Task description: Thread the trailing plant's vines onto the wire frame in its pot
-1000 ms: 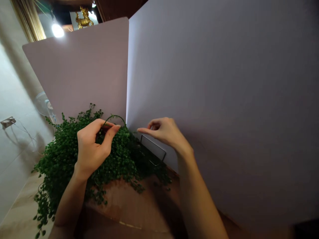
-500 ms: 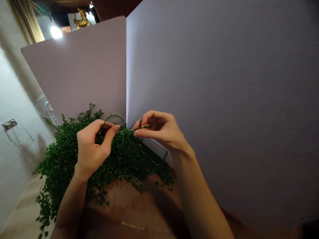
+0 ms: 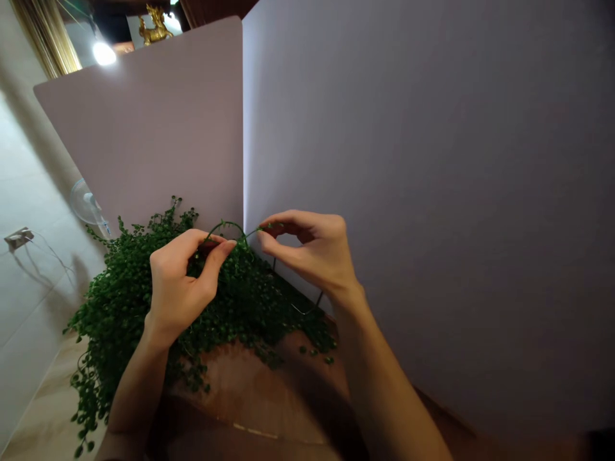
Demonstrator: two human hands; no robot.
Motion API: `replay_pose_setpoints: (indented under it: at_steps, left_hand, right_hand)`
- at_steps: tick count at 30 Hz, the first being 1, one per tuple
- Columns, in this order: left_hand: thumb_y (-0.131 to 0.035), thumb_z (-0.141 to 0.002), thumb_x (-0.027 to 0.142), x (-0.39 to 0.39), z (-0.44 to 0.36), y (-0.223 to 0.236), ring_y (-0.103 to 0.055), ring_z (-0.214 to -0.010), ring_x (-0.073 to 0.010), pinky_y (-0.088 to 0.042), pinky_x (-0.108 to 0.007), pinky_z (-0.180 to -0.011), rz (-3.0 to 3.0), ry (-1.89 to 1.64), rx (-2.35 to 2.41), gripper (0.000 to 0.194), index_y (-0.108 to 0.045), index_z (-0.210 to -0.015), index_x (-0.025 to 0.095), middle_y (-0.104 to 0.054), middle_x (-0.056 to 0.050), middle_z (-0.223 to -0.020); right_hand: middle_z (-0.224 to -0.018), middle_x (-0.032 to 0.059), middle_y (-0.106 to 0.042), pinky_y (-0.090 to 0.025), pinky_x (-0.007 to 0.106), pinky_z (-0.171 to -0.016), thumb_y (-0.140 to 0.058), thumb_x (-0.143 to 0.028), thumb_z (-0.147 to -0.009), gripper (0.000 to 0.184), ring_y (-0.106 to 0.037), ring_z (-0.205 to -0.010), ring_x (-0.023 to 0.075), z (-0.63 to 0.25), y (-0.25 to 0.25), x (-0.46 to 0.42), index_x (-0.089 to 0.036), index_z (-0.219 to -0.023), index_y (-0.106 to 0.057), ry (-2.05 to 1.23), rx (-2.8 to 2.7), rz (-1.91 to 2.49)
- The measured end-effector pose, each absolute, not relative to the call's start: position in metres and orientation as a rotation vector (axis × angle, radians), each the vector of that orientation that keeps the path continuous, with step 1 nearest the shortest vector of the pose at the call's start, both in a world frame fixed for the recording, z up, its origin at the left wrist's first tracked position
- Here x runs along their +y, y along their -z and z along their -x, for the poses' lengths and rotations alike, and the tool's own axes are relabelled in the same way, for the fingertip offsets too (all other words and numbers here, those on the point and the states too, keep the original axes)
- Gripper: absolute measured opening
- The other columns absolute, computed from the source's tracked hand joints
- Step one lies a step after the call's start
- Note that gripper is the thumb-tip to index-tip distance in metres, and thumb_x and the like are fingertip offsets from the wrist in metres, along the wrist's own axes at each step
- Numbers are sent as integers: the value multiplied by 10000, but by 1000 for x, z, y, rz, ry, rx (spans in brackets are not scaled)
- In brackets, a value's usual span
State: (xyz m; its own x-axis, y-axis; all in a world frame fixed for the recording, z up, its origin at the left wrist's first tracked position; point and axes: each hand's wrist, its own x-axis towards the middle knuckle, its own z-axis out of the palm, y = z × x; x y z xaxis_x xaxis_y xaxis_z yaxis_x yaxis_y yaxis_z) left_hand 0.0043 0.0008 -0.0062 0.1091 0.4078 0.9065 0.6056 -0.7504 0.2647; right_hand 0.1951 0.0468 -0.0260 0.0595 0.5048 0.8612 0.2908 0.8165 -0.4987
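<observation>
Bending near the front, the curved edge of the brown table (image 3: 240,387) ran below both forearms, its surface partly in shadow. Above it, the left hand (image 3: 180,278) had a narrow grip, thumb and fingertips pinched together on an arched green stem (image 3: 221,223) that looped up over the fingertips and came down just beside them. Level with it, the right hand (image 3: 317,246) also had a narrow grip, its thumb and forefinger tips closed on a thin sprig (image 3: 252,232) that reached from the foot of the loop; whether the two were one piece could not be told. The bushy plant (image 3: 120,294), thick with small round green leaves, spread behind and below the hands, some strands lying on the table and others trailing down at the left. Under the right hand, partly hidden by it, stood a thin wire frame (image 3: 319,298). Behind these, a pinkish panel (image 3: 154,141) and a wide grey panel (image 3: 432,192) met in an upright corner. Past them at the left were a fan (image 3: 85,202), a wall socket (image 3: 19,239), a lit bulb (image 3: 104,54) and a golden figurine (image 3: 155,27).
</observation>
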Motion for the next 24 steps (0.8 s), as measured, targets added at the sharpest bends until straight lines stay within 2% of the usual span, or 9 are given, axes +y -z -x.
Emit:
replay_pose_setpoints:
  at_steps: [3, 9, 13, 15, 17, 20, 24]
  left_hand:
    - [-694, -869, 246, 2, -5, 7, -603, -596, -98, -480, -222, -579, 2159, 1675, -1025, 103, -675, -791, 182, -693, 7, -714]
    - [-678, -875, 227, 6, -9, 8, -575, -587, -102, -475, -231, -601, 2198, 1548, -953, 135, -659, -752, 176, -666, 8, -672]
    - [-692, -865, 244, -5, -6, 5, -572, -555, -100, -458, -228, -545, 2212, 1679, -1054, 116, -672, -765, 191, -657, 17, -646]
    - [-706, -856, 263, -11, -3, 4, -559, -527, -99, -436, -231, -504, 2202, 1748, -1100, 107, -685, -773, 199, -641, 21, -624]
    - [-704, -859, 286, -12, -2, 4, -554, -513, -99, -416, -231, -475, 2223, 1806, -1124, 120, -690, -776, 200, -629, 20, -609]
    - [-687, -873, 304, -3, -4, 6, -564, -525, -99, -400, -224, -456, 2267, 1880, -1135, 139, -686, -787, 195, -641, 13, -623]
    - [-677, -878, 296, 7, -6, 9, -559, -532, -99, -431, -222, -487, 2340, 1881, -1125, 143, -676, -788, 185, -656, 4, -645]
  right_hand:
    - [-693, 2, -712, -546, 307, -658, -673, -213, -752, 51, -663, -635, 156, -188, 26, 44, -196, -779, -712, -42, -1543, 765]
    - [-691, 22, -712, -532, 309, -647, -633, -230, -763, 72, -655, -613, 163, -178, 30, 55, -189, -759, -692, -48, -1498, 926]
    - [-660, 45, -699, -517, 342, -673, -609, -222, -775, 107, -650, -618, 187, -210, 41, 82, -184, -707, -682, 72, -1383, 1140]
    - [-695, 64, -716, -512, 347, -681, -623, -237, -790, 116, -661, -645, 199, -231, 46, 90, -177, -729, -701, -2, -1462, 1201]
    - [-684, 65, -714, -496, 342, -655, -659, -325, -816, 177, -651, -641, 200, -245, 48, 90, -178, -734, -714, -89, -1574, 1253]
    - [-630, 54, -683, -436, 316, -575, -733, -457, -781, 303, -594, -588, 178, -241, 43, 77, -176, -671, -700, -161, -1772, 1296]
    - [-653, 16, -659, -429, 281, -581, -787, -509, -720, 350, -565, -612, 139, -211, 32, 60, -175, -689, -684, -567, -2034, 955]
